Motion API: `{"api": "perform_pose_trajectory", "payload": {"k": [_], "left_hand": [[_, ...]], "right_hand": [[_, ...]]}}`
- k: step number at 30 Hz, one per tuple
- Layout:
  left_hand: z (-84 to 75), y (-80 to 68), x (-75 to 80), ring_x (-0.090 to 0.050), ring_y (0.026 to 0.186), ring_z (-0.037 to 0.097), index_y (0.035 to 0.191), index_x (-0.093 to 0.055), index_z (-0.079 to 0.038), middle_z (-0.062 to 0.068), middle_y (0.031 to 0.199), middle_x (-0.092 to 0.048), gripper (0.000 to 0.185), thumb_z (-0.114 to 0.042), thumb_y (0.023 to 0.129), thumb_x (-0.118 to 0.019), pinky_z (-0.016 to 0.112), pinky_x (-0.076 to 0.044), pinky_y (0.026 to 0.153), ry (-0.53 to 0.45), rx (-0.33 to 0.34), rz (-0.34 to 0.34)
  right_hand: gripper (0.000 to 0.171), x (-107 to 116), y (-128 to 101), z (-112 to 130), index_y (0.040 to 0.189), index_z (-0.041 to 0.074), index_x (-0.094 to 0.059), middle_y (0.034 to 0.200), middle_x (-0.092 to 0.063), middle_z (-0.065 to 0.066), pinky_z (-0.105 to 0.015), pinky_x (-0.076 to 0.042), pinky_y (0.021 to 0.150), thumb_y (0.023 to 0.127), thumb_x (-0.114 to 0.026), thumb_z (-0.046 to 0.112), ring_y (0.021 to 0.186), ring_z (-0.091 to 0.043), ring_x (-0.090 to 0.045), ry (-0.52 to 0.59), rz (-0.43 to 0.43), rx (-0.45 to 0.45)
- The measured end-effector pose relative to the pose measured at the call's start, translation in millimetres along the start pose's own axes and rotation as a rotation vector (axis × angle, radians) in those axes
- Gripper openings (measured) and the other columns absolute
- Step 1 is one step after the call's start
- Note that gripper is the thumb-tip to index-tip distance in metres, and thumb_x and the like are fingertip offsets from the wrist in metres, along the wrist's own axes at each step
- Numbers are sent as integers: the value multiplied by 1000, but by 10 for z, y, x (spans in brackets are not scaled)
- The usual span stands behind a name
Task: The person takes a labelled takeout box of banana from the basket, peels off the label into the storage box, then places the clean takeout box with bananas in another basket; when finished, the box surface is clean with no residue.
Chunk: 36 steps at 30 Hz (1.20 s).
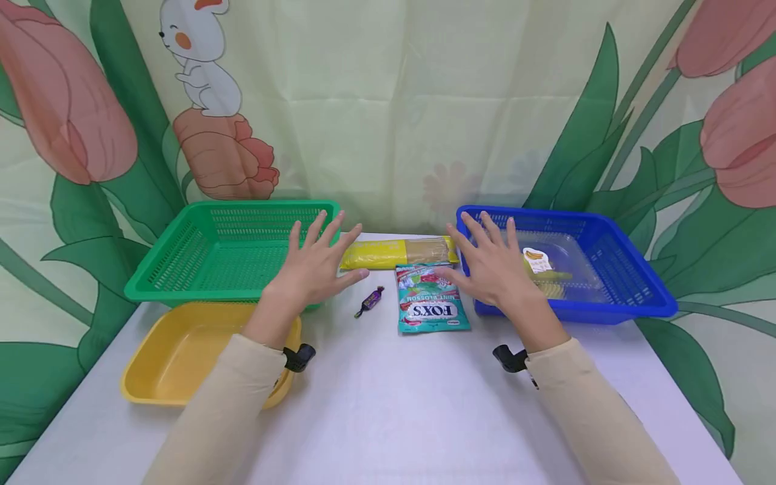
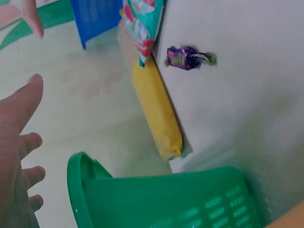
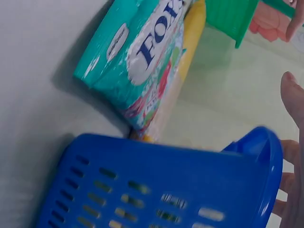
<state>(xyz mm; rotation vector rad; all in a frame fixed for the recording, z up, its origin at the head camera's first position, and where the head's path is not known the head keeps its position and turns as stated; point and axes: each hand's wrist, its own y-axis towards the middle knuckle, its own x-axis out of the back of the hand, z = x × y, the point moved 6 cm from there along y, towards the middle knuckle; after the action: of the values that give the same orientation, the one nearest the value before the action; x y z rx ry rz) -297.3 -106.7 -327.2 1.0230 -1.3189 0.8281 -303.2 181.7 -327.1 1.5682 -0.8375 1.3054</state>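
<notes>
Your left hand (image 1: 312, 266) and right hand (image 1: 494, 266) both hover with fingers spread, grasping nothing. Between them, just below your fingertips, lies the teal Fox's candy bag (image 1: 430, 306), flat and glossy, its long axis running away from you and its lettering upside down to you. Its far edge touches the yellow packet (image 1: 388, 254), which lies crosswise.

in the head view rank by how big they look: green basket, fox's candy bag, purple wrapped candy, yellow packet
1. green basket, by far the largest
2. yellow packet, though the bag covers a little of its front edge
3. fox's candy bag, close to the packet in area, so this order is unsure
4. purple wrapped candy, smallest
</notes>
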Motion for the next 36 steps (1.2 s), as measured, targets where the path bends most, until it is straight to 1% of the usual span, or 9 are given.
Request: {"api": "perform_pose_trajectory", "payload": {"k": [5, 11, 15, 22, 25, 30, 33, 36], "left_hand": [[-106, 35, -32, 6, 159, 36, 165, -17, -35, 4, 174, -3, 85, -73, 96, -48, 69, 1, 122, -17, -17, 11], [-233, 87, -64, 4, 159, 35, 166, -17, -35, 3, 174, -5, 85, -72, 97, -49, 68, 0, 122, -24, -44, 21], [-292, 111, -82, 2, 159, 35, 165, -19, -36, 3, 174, -7, 83, -73, 96, -48, 67, -3, 123, -14, -50, 13], [-338, 159, -131, 2, 159, 35, 165, -21, -36, 3, 174, -7, 80, -71, 97, -48, 66, 2, 123, -48, -63, 34], [-386, 193, -160, 1, 159, 35, 165, -20, -36, 3, 174, -8, 81, -70, 97, -49, 67, 0, 123, -46, -76, 37], [-502, 229, -169, -2, 159, 35, 165, -20, -37, 3, 174, -10, 81, -70, 97, -49, 66, -4, 124, -28, -87, 28], [-592, 222, -183, -2, 159, 34, 165, -20, -37, 2, 174, -9, 81, -70, 97, -49, 66, -4, 124, -44, -98, 36], [-692, 217, -201, -3, 159, 34, 165, -21, -36, 2, 174, -9, 81, -71, 97, -48, 67, -5, 123, -67, -124, 47]], "right_hand": [[93, -20, -41, -166, 164, 24, -28, 172, -16, -12, -69, 9, 121, 92, -45, 80, 158, -41, -5, -11, -5, -27], [92, -58, -140, -362, 164, 22, -28, 171, -16, -16, -70, 12, 119, 94, -40, 80, 157, -44, -4, 8, 42, -50], [89, -7, -174, -482, 163, 21, -30, 171, -16, -17, -70, 13, 118, 95, -42, 78, 156, -46, -5, 10, 42, -62], [87, 32, -203, -649, 163, 18, -31, 169, -19, -19, -70, 3, 121, 97, -46, 73, 155, -46, -9, 10, 44, -58], [86, 32, -238, -733, 162, 17, -32, 168, -21, -20, -70, 0, 121, 97, -47, 72, 155, -46, -10, 11, 45, -65], [85, 68, -280, -892, 161, 15, -33, 167, -23, -21, -70, -3, 121, 98, -49, 70, 154, -47, -13, -8, 40, -49], [86, 76, -316, -1009, 162, 15, -32, 167, -23, -21, -69, -2, 122, 98, -48, 70, 153, -48, -13, -8, 52, -50], [87, 66, -363, -1132, 162, 14, -31, 166, -23, -23, -70, -1, 121, 98, -48, 70, 152, -50, -14, 16, 66, -71]]}}
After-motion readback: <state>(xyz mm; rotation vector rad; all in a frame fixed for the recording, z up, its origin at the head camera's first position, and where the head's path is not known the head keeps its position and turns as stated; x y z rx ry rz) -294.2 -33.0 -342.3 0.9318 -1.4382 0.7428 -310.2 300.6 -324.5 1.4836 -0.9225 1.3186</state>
